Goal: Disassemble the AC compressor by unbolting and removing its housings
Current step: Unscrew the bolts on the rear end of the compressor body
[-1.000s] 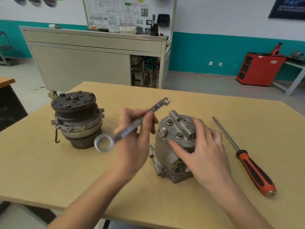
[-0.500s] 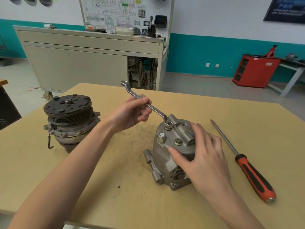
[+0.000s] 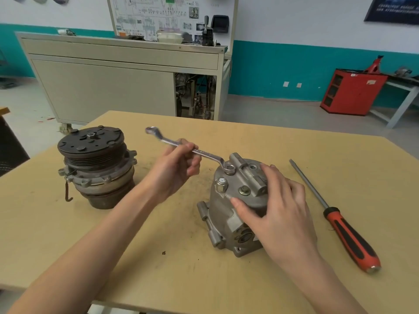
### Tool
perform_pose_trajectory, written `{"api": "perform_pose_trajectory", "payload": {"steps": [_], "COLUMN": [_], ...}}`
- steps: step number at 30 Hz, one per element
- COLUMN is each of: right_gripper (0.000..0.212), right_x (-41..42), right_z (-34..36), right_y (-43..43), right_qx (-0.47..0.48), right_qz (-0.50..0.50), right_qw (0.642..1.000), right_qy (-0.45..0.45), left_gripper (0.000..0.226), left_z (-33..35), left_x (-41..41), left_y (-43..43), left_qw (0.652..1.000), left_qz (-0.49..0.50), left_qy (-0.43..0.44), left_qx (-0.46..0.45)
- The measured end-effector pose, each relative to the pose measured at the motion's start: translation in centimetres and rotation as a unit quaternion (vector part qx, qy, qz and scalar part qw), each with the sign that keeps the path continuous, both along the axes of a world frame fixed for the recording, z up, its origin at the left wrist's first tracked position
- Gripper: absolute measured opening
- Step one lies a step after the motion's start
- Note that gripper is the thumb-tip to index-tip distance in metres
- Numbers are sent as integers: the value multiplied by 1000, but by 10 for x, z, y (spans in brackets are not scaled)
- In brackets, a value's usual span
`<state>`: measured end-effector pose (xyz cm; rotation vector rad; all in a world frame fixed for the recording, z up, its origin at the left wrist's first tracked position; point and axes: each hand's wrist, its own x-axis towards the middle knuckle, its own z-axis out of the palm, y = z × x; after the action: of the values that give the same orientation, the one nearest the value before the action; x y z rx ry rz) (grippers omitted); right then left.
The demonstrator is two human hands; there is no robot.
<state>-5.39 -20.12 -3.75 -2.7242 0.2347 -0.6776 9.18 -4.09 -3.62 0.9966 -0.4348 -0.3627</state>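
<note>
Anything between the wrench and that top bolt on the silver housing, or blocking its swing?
Nothing visible between them: the wrench, held in the left hand, has its ring end over the bolt on the silver housing. The raised port block right beside that bolt could limit the swing toward the right hand.

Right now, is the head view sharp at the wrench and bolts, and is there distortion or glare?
Head view: wrench and bolts sharp; light soft, shadows faint by the compressor housing; cabinet sides lean from the wide angle; wall poster blurred; little glare.
</note>
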Motion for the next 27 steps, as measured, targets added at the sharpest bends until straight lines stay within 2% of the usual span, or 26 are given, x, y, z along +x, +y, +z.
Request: {"api": "perform_pose_trajectory", "payload": {"steps": [3, 5, 7, 11, 14, 16, 19, 21, 23, 25, 27], "right_gripper": [99, 98, 97, 88, 90, 95, 98, 98, 99, 98, 98], "right_x": [0, 0, -1, 0, 0, 0, 0, -1, -2, -2, -1], "right_z": [-2, -2, -3, -3, -2, -2, -1, -1, 0, 0, 0], "right_y": [1, 0, 0, 1, 0, 0, 0, 0, 0, -1, 0], "right_qx": [2, 6, 11, 14, 11, 9, 8, 10, 9, 5, 4], "right_qz": [1, 0, -3, -5, -6, -3, -1, -1, 0, 2, 2], "right_qw": [1000, 1000, 1000, 999, 1000, 1000, 1000, 1000, 1000, 1000, 1000], "right_qy": [-9, -15, -23, -30, -25, -16, -7, -5, -6, -4, -4], "left_gripper": [19, 17, 13, 22, 28, 25, 12, 13, 11, 8, 8], "left_z": [-12, -22, -29, -29, -28, -25, -10, 7, 26, 36, 33], "left_x": [-46, -76, -97, -108, -104, -103, -101, -87, -62, -33, -10], "left_y": [1, -6, -17, -37, -39, -37, -33, -25, -13, -2, 5], "left_qw": [986, 946, 903, 849, 815, 798, 812, 855, 921, 980, 997], "left_qz": [150, 257, 318, 374, 396, 421, 392, 322, 222, 88, -18], "left_qy": [-64, -177, -254, -315, -370, -396, -427, -405, -316, -177, -72], "left_qx": [23, 89, 137, 201, 206, 173, 66, 33, 50, 22, -28]}}
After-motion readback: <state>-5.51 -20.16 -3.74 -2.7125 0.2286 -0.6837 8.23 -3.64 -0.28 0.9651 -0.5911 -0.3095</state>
